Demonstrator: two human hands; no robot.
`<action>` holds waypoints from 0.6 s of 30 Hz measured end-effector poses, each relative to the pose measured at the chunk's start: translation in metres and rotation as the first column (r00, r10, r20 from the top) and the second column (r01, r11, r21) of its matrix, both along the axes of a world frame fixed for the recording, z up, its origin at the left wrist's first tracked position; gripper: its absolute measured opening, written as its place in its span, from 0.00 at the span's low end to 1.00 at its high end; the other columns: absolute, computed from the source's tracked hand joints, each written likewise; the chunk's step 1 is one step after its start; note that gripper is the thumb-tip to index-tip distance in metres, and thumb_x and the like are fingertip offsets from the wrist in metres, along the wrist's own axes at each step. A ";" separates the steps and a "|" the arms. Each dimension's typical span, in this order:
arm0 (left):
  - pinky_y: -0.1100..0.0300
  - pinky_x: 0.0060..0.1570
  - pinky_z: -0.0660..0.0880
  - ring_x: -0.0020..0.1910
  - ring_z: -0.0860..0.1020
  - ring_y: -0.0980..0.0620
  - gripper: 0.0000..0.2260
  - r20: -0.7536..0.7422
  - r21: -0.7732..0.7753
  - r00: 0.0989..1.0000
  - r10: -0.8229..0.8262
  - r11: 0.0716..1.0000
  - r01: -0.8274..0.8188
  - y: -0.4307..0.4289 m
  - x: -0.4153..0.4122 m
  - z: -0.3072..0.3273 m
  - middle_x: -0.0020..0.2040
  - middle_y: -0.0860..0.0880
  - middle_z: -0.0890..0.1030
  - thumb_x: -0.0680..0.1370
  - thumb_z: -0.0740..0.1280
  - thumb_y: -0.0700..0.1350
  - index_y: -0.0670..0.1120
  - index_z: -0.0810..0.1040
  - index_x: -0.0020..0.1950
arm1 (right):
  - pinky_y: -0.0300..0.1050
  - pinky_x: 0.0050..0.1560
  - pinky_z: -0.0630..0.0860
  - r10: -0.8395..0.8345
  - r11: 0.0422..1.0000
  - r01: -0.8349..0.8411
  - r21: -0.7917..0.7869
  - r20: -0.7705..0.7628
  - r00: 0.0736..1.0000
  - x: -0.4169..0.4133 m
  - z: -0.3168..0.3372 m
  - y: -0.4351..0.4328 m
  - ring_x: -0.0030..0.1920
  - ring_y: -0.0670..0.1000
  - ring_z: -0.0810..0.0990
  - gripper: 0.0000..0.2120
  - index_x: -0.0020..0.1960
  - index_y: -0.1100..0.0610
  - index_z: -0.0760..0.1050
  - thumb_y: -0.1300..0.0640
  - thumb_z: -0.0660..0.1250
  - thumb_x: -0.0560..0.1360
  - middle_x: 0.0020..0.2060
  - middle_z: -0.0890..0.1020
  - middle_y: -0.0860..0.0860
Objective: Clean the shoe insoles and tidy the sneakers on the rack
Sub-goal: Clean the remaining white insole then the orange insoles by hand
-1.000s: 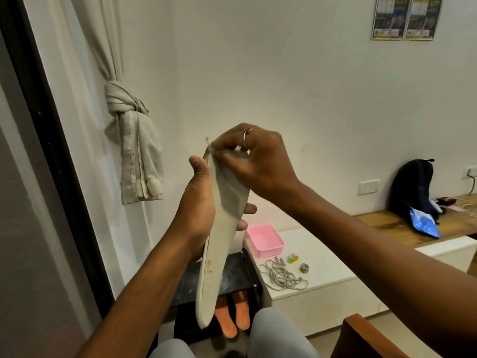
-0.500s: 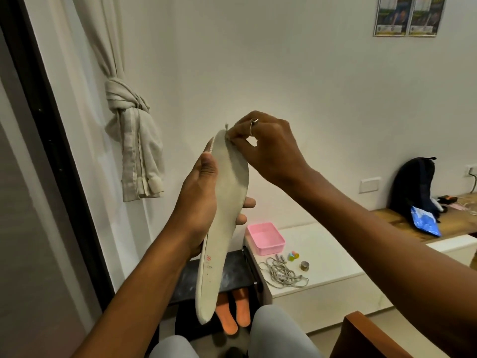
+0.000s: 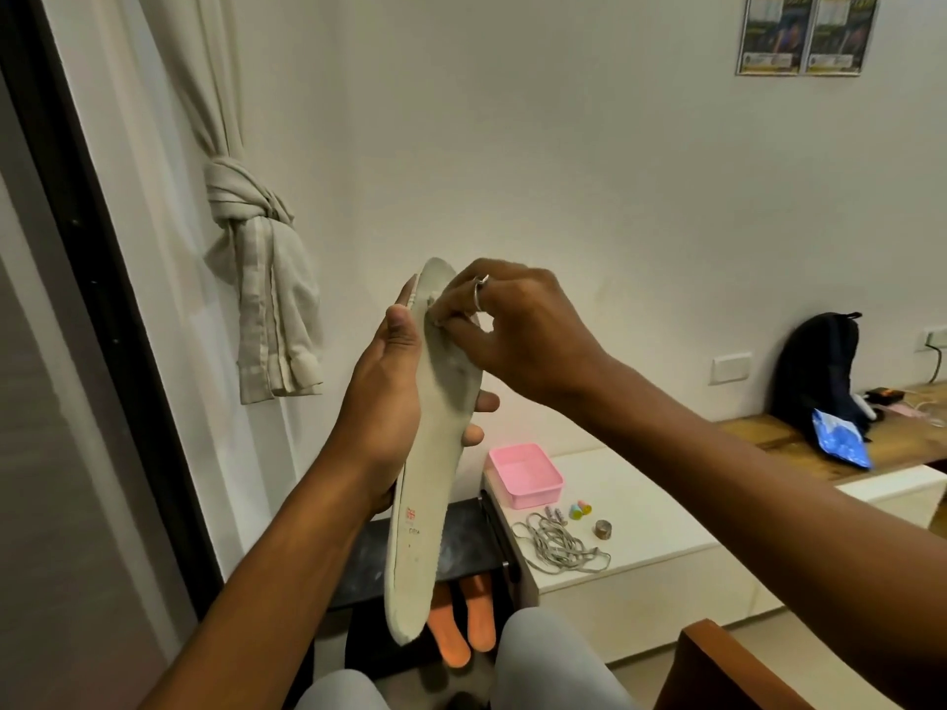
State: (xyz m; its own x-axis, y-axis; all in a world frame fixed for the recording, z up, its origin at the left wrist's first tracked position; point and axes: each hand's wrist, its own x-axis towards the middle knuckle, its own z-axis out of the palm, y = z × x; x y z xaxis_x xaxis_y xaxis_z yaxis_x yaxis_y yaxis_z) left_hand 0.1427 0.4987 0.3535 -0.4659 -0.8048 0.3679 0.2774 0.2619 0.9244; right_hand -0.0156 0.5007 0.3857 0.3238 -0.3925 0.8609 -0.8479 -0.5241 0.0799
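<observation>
Insole (image 3: pixel 429 484) upright, L hand (image 3: pixel 383 402) fingers wrapped round its middle, R hand (image 3: pixel 522 340) fingers pinching near top.

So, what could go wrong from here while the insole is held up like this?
1. The left hand grips the insole only around its middle, and its lower end hangs free. Pressure from the right hand near the top might twist it loose and drop it toward the orange insoles below.
2. The right hand pinches only a small pale scrap, too small to identify, which could easily slip from the fingers.
</observation>
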 end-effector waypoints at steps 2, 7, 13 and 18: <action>0.55 0.27 0.78 0.34 0.85 0.44 0.25 0.028 0.023 0.999 -0.033 0.999 0.032 0.000 -0.001 -0.001 0.56 0.34 0.82 0.82 0.47 0.63 0.55 0.68 0.74 | 0.49 0.45 0.80 -0.025 0.999 0.028 -0.033 0.101 0.995 -0.005 0.013 -0.011 0.42 0.51 0.83 0.06 0.48 0.59 0.86 0.64 0.71 0.73 0.44 0.85 0.52; 0.52 0.28 0.81 0.36 0.85 0.42 0.26 0.018 0.055 0.999 -0.028 0.998 0.027 0.000 0.001 -0.001 0.53 0.36 0.84 0.83 0.47 0.62 0.51 0.70 0.72 | 0.44 0.45 0.79 0.041 0.998 -0.031 -0.053 0.206 0.978 0.012 0.004 -0.009 0.42 0.48 0.83 0.06 0.46 0.59 0.86 0.66 0.72 0.72 0.43 0.85 0.52; 0.52 0.29 0.80 0.36 0.85 0.41 0.27 0.025 0.080 0.999 -0.036 0.996 0.034 0.000 0.001 -0.001 0.53 0.35 0.84 0.82 0.46 0.64 0.52 0.70 0.73 | 0.34 0.47 0.77 0.083 0.995 -0.065 -0.079 0.264 0.961 0.009 0.004 -0.010 0.43 0.46 0.83 0.06 0.47 0.59 0.87 0.66 0.74 0.72 0.44 0.86 0.52; 0.46 0.32 0.82 0.41 0.86 0.39 0.31 -0.017 0.142 0.999 -0.032 0.989 0.034 -0.001 0.002 -0.001 0.53 0.37 0.85 0.81 0.47 0.67 0.48 0.75 0.69 | 0.32 0.47 0.76 0.149 0.989 -0.141 -0.051 0.264 0.953 0.026 -0.008 -0.001 0.44 0.46 0.83 0.06 0.48 0.59 0.87 0.67 0.74 0.72 0.44 0.86 0.52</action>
State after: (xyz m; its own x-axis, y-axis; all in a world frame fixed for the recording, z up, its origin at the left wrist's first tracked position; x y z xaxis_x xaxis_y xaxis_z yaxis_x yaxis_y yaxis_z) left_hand 0.1442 0.4981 0.3520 -0.4883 -0.8338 0.2576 0.2971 0.1187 0.9474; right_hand 0.0106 0.4998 0.3774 0.1325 -0.3298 0.9347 -0.7556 -0.6439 -0.1201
